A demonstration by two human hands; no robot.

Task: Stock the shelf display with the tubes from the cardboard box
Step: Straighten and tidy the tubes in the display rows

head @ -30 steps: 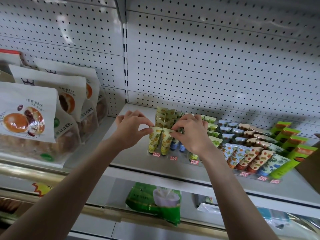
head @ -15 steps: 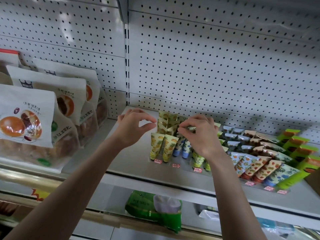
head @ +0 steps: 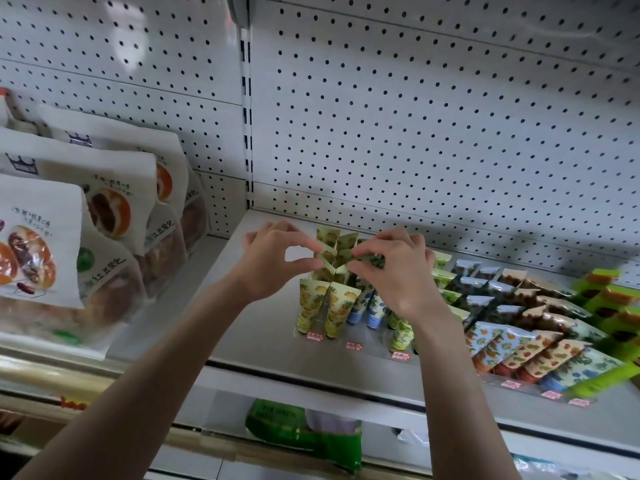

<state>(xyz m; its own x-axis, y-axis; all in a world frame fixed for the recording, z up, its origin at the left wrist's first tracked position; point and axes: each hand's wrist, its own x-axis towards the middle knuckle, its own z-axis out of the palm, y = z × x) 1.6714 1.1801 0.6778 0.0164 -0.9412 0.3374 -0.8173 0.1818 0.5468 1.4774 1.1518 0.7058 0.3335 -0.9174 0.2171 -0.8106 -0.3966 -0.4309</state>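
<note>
Yellow pineapple-print tubes (head: 341,304) stand cap-down in rows at the left end of the tube display on the grey shelf (head: 263,334). My left hand (head: 273,263) pinches the flat top of a yellow tube (head: 327,254) in a row behind the front pair, thumb and forefinger closed on its left edge. My right hand (head: 393,271) pinches the top of the neighbouring yellow tube (head: 344,258) from the right. Blue (head: 363,304), green and orange-patterned tubes (head: 519,351) fill the rows to the right. The cardboard box is out of view.
White bread bags (head: 107,216) stand on the shelf to the left. A pegboard wall (head: 415,133) backs the shelf. Bright green tubes (head: 609,296) lie at the far right. A green bag (head: 304,436) sits on the lower shelf. Red price tags (head: 315,336) line the display front.
Both hands have let go of the front yellow pair and moved back and up to the tube tops in the rows behind. The front pair stays standing.
</note>
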